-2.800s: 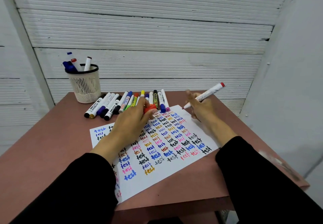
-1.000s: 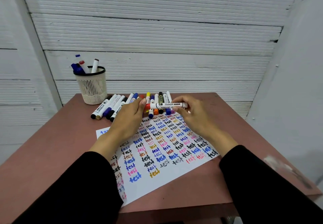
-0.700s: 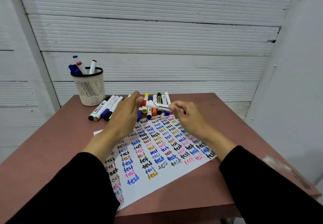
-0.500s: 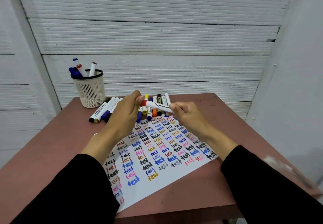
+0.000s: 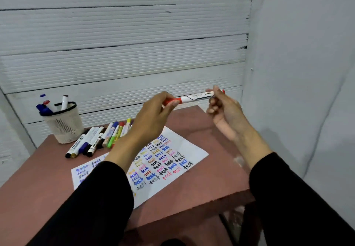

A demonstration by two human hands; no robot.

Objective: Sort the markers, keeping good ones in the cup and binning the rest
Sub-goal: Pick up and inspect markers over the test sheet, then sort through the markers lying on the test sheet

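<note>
While both hands are raised above the table, a red-and-white marker (image 5: pixel 194 98) lies nearly level between them, well above the far edge of the tabletop and in front of the white slatted wall (image 5: pixel 123 57). Its red cap end sits in the left hand (image 5: pixel 153 115), whose thumb and fingers pinch round the cap; the other end, with a red tip showing, is pinched by the curled fingers of the right hand (image 5: pixel 222 109). Below the hands, a white sheet of paper (image 5: pixel 190 148) lies flat on the reddish-brown table (image 5: pixel 207 184), covered with rows of the word "test" in black, blue, red, pink and orange. Beyond the paper's far left side, a row of loose markers (image 5: pixel 96 138) lies side by side on the table, partly hidden by the left wrist. Just left of that row, at the far left corner, stands a white mesh cup (image 5: pixel 63 124) with a black rim, holding a few markers upright. Black sleeves cover both forearms.
</note>
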